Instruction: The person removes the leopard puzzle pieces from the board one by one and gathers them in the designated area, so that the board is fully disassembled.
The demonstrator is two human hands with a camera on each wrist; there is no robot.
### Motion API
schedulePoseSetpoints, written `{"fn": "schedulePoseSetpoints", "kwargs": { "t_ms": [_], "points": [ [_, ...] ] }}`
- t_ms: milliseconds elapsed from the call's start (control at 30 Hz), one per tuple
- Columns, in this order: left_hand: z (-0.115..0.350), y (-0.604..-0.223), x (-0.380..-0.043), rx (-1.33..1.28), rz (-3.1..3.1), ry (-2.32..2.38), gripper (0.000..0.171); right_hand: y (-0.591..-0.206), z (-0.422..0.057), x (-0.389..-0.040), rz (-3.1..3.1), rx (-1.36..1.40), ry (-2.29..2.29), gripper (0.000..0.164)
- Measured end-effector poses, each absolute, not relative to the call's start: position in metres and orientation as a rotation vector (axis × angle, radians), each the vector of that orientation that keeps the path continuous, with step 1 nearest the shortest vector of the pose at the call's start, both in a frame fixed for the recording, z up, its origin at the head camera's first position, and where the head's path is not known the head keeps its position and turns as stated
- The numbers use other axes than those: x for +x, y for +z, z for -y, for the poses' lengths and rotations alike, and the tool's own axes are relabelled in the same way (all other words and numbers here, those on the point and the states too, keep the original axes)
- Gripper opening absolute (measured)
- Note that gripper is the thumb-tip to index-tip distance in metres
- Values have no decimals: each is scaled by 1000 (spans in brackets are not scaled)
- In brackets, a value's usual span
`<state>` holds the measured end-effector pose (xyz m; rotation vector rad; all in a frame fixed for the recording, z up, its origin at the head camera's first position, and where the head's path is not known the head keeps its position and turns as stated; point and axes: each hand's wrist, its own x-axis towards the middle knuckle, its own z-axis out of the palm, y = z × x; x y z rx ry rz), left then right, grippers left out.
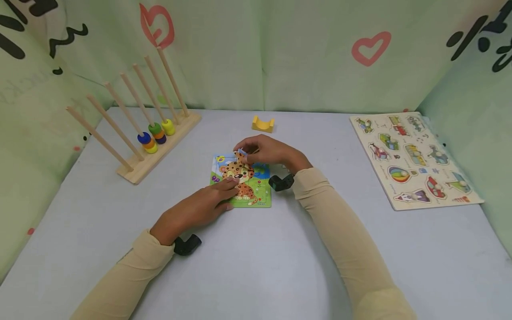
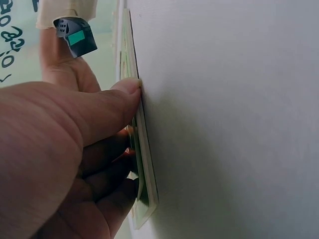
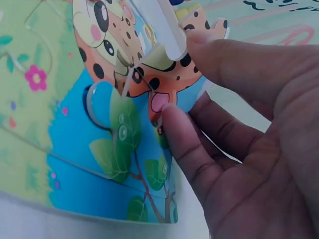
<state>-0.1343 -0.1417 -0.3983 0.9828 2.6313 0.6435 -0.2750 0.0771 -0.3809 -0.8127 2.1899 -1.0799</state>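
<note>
Head view shows the leopard puzzle (image 1: pixel 249 177) from above; left wrist, edge-on

Peg rack (image 1: pixel 138 172) over on the left, some coloured rings (image 1: pixel 154 129) sitting low on a few pegs. Little yellow block (image 1: pixel 262 126) top centre, curved dip in it. Picture board (image 1: pixel 402 150) lying flat on the right. Green cloth (image 1: pixel 312 66) behind, red heart (image 1: pixel 357 48) upper right.

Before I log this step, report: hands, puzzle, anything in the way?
Right hand pinching spotted piece, tilted, not seated. Left hand resting on puzzle, hiding its near-left corner from head view. Yellow block beyond, apart, likely no obstacle.
</note>
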Motion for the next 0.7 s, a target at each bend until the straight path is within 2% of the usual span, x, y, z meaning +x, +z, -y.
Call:
{"fn": "schedulePoseSetpoints", "kwargs": {
  "t_ms": [333, 700],
  "points": [
    [143, -397, -134, 990, -2622, 660, 51, -380, -85, -272, -2166, -779, -1212, 23],
    [141, -397, -134, 992, -2626, 667, 51, -384, -89, -271, -2106, -705, -1289, 22]
  ]
}}
